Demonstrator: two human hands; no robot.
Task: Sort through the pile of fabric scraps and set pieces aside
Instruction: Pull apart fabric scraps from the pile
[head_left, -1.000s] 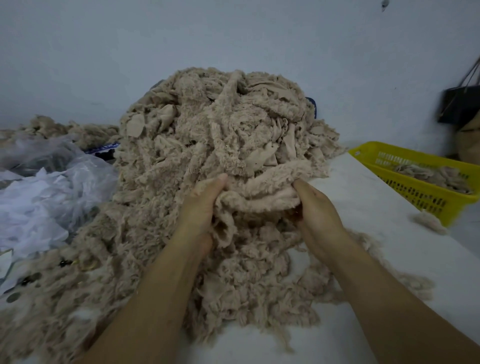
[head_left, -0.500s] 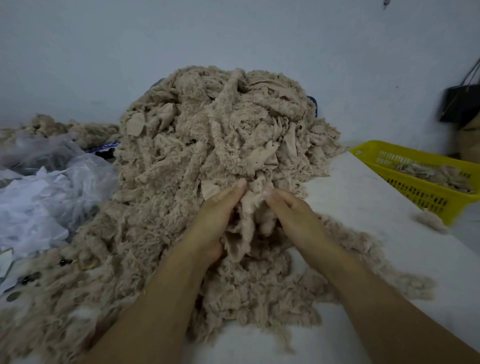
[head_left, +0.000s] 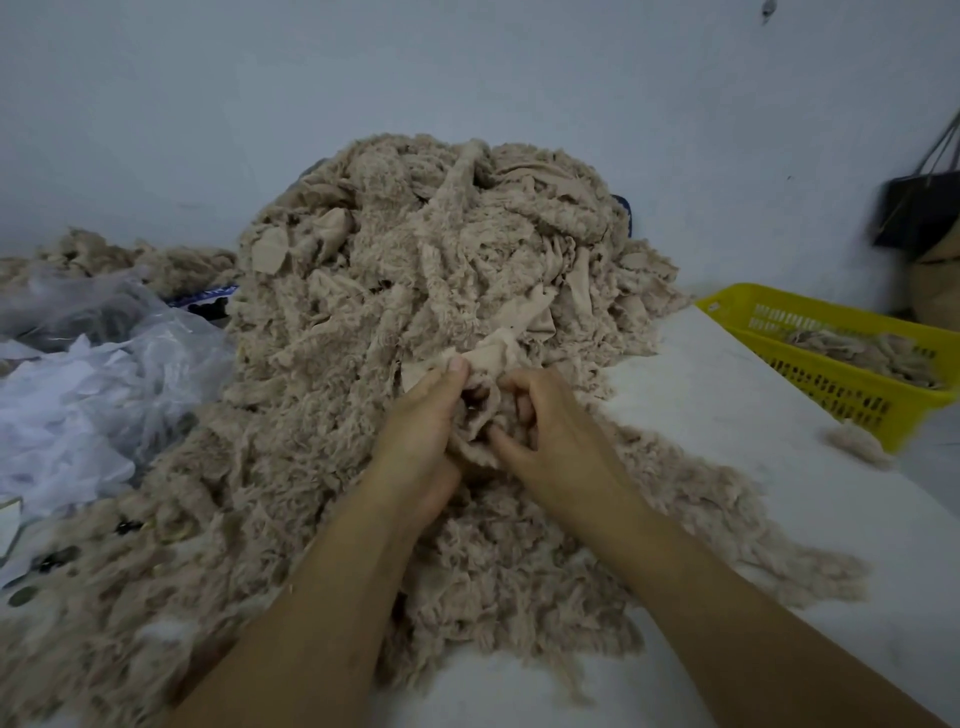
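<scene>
A tall pile of beige fuzzy fabric scraps (head_left: 441, 270) fills the middle of the white table (head_left: 727, 395) and spreads toward me. At its front foot my left hand (head_left: 421, 431) grips a beige scrap (head_left: 483, 364), thumb up against it. My right hand (head_left: 550, 431) is close beside, its fingers curled into the same scrap from the right. The lower part of the scrap is hidden between the two hands.
A yellow plastic basket (head_left: 841, 384) holding a few beige scraps stands at the right edge, a loose tuft (head_left: 854, 441) in front of it. Crumpled clear and white plastic bags (head_left: 78, 384) lie at the left. A dark bag (head_left: 919, 213) hangs on the right wall.
My hands, spread apart on a wide bundle of scraps, have come together and lower on the pile. They now work one small scrap between them.
</scene>
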